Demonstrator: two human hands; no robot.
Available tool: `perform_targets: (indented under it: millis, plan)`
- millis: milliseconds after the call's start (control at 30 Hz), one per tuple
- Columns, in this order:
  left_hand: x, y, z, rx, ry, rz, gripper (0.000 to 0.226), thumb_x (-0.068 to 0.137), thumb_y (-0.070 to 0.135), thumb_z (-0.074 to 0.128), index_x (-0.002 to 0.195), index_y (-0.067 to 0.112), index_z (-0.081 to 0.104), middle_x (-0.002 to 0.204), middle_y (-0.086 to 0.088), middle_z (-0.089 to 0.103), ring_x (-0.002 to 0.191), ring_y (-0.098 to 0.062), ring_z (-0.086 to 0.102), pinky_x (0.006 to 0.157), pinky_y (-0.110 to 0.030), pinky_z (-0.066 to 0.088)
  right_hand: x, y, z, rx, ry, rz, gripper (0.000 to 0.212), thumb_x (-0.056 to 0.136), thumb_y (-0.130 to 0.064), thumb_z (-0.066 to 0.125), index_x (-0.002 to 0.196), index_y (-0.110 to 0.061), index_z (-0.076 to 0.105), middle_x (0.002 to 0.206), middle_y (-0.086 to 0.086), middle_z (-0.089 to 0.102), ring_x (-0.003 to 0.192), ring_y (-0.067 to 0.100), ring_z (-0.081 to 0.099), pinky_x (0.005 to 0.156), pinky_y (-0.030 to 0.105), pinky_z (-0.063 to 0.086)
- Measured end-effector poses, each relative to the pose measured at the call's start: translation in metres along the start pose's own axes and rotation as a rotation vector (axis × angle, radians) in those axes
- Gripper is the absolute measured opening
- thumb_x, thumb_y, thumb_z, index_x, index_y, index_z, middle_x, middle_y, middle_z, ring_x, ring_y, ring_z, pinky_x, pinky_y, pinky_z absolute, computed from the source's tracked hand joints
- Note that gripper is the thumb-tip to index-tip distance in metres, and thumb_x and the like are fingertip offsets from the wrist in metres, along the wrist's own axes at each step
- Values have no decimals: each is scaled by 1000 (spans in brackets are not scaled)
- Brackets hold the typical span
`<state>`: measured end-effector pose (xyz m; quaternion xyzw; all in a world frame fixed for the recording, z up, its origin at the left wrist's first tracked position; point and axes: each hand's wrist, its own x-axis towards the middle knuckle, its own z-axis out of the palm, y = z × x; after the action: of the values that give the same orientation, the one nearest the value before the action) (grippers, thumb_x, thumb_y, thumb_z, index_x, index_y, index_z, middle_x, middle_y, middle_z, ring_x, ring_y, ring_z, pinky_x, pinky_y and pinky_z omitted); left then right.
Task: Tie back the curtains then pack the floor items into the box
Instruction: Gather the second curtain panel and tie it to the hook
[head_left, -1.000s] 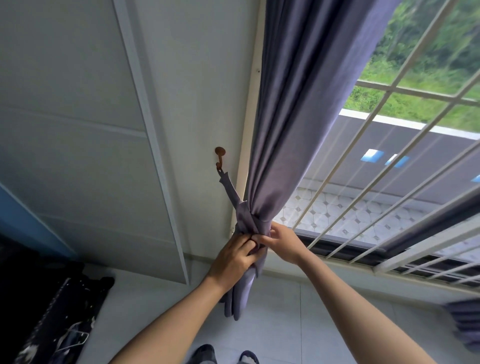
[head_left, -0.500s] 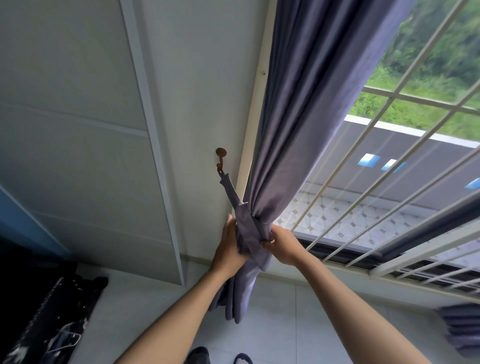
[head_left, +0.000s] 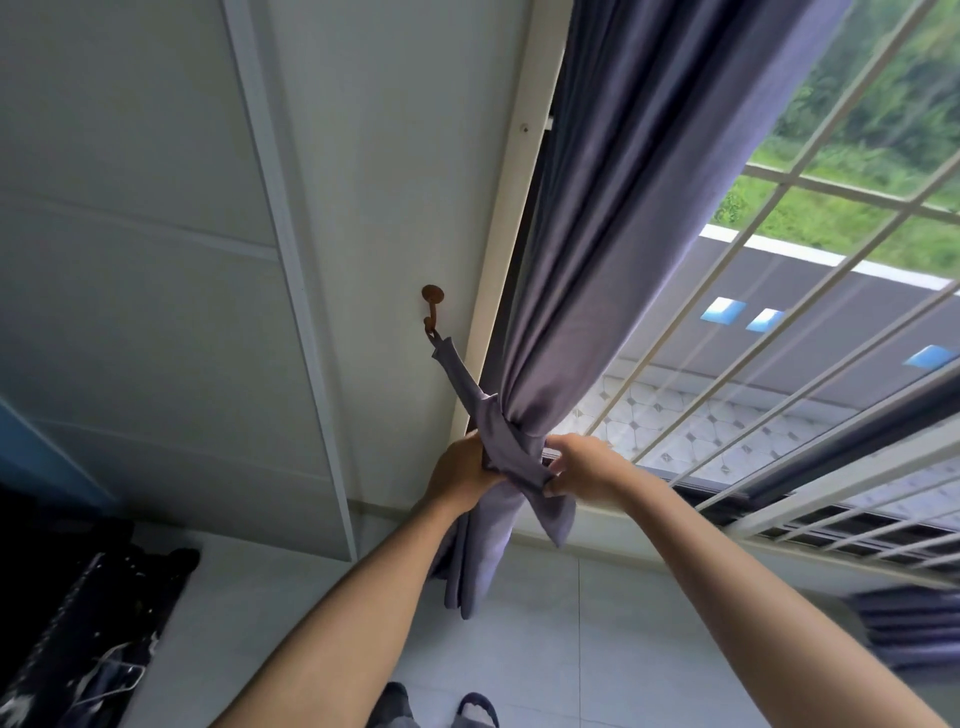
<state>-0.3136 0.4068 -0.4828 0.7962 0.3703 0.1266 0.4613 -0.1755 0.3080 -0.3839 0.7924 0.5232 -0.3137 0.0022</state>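
Head view: A person's left hand (head_left: 462, 475) grips the gathered purple curtain (head_left: 623, 249) from the wall side, fingers curled round the bunched cloth, while the right hand (head_left: 584, 470) pinches the loose end of the matching tieback (head_left: 511, 452) between thumb and fingers. The tieback runs taut up to one brown wall hook (head_left: 432, 306) and wraps the curtain just beside the cream window frame (head_left: 511, 234). The curtain's tail hangs clear of the pale tiled floor (head_left: 545, 634), with open floor below and to the right of it. The white window grille (head_left: 779, 332) fills the right side. One dark folded curtain piece (head_left: 914, 623) lies at the right edge, blurred. Dark items (head_left: 78, 644) crowd the lower left corner, their count unclear. Two slippered feet (head_left: 478, 709) show at the bottom edge.
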Motion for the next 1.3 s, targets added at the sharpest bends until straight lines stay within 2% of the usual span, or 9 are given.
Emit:
perform_targets:
  millis: [100,167,367,467,567,700,900,1133,1300]
  plan:
    - [3,-9,-7,-12,41,-9,39,82,34,68,109,8,62,105,-12,70,99,-30,64,75,-32,48,-7,-4,-11,-242,40,-12,6,79,-14,66,83,-10,64,79,11,64,76,28,54,58,29,43]
    - [5,-9,-12,-13,28,-31,50,77,47,67,104,5,64,102,-13,70,97,-31,64,77,-34,48,-17,-4,-9,-300,68,-19,18,81,-10,61,66,-10,50,64,10,49,67,26,41,48,30,27]
    - [16,-10,-33,44,-61,27,49,81,44,70,106,3,67,99,-13,72,96,-27,66,68,-28,43,-43,43,-7,-341,229,-57,27,94,-27,51,79,-12,67,67,6,67,66,25,63,63,35,53]
    - [15,-3,-32,33,-90,4,43,83,41,69,102,2,68,95,-13,72,91,-25,65,66,-27,41,-32,58,-17,-389,407,-61,37,94,-51,49,79,-25,70,62,-7,64,64,17,57,61,30,50]
    - [12,-1,-28,0,-101,-36,41,82,37,71,96,-2,68,92,-17,71,88,-27,65,64,-28,39,-10,57,-25,-390,481,83,22,95,-38,52,96,-31,73,83,-2,67,85,22,51,70,31,33]
    - [8,-4,-29,-37,-123,-98,38,82,32,73,92,-3,65,88,-18,68,86,-27,64,62,-28,37,14,23,-34,6,668,159,10,83,-32,70,85,-25,77,84,4,52,76,25,49,63,30,35]
    - [0,-11,-32,-30,-109,-161,39,80,38,73,96,4,66,92,-9,68,82,-18,59,61,-20,41,36,-23,-24,582,547,290,25,67,-8,56,43,-11,55,40,-1,50,47,14,40,45,23,34]
    - [0,-9,-28,-41,-98,-195,38,78,40,74,99,10,67,89,0,65,81,-15,58,58,-14,39,38,-34,25,1383,660,337,22,85,-5,55,104,-15,52,70,9,65,57,19,63,62,34,58]
    - [0,-4,-22,-86,-76,-188,32,80,37,73,100,12,68,95,-7,69,86,-20,62,64,-22,40,13,-46,52,1381,723,78,24,74,-11,54,94,-19,45,77,-7,68,70,8,59,67,27,45]
